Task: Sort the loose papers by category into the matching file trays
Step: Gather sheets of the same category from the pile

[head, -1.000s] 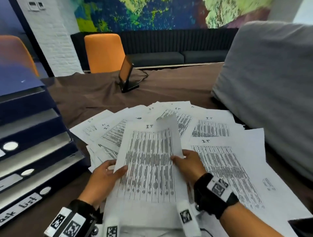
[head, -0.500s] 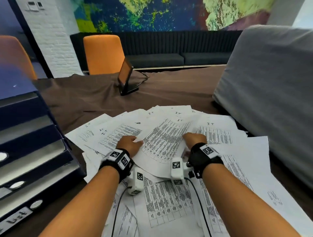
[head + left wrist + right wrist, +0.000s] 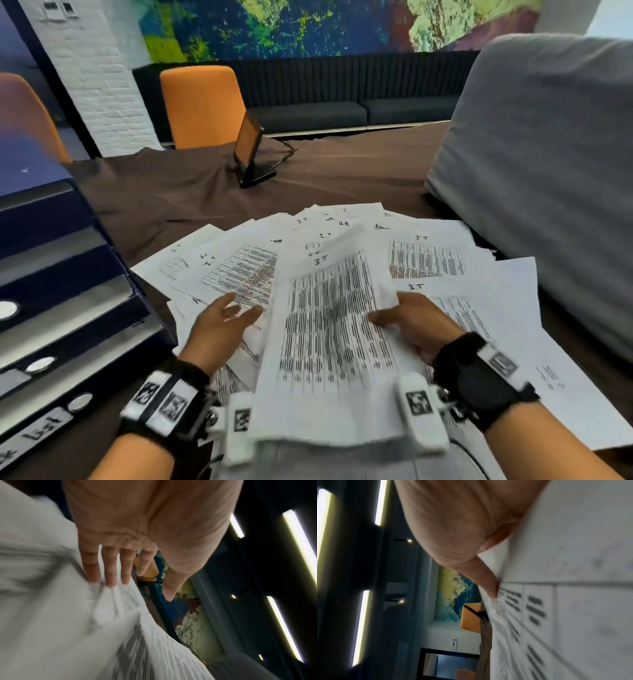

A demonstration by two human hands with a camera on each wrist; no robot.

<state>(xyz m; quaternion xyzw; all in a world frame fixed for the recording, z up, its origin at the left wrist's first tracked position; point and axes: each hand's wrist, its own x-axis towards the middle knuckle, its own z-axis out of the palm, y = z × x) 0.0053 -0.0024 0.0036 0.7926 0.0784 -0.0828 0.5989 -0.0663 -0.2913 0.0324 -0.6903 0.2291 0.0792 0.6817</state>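
Observation:
Several printed sheets (image 3: 428,260) lie fanned out on the brown tablecloth (image 3: 171,195), hand-marked IT, HR or Admin. My right hand (image 3: 404,318) pinches the right edge of a sheet marked IT (image 3: 329,325), raised and tilted toward me over the pile. In the right wrist view the thumb (image 3: 488,582) presses on that sheet (image 3: 573,568). My left hand (image 3: 226,318) hovers open by the sheet's left edge. Its straight fingers (image 3: 109,568) just touch the papers (image 3: 60,622) in the left wrist view. A stack of dark blue file trays (image 3: 68,308) stands at the left.
A large grey cushion (image 3: 548,171) borders the papers on the right. A tablet on a stand (image 3: 251,154) sits mid-table, with an orange chair (image 3: 202,106) behind it. The lowest tray front carries a handwritten label (image 3: 37,435).
Both hands came back from reaching forward over the pile. The right hand now holds up an IT sheet, and the left hand has opened beside it.

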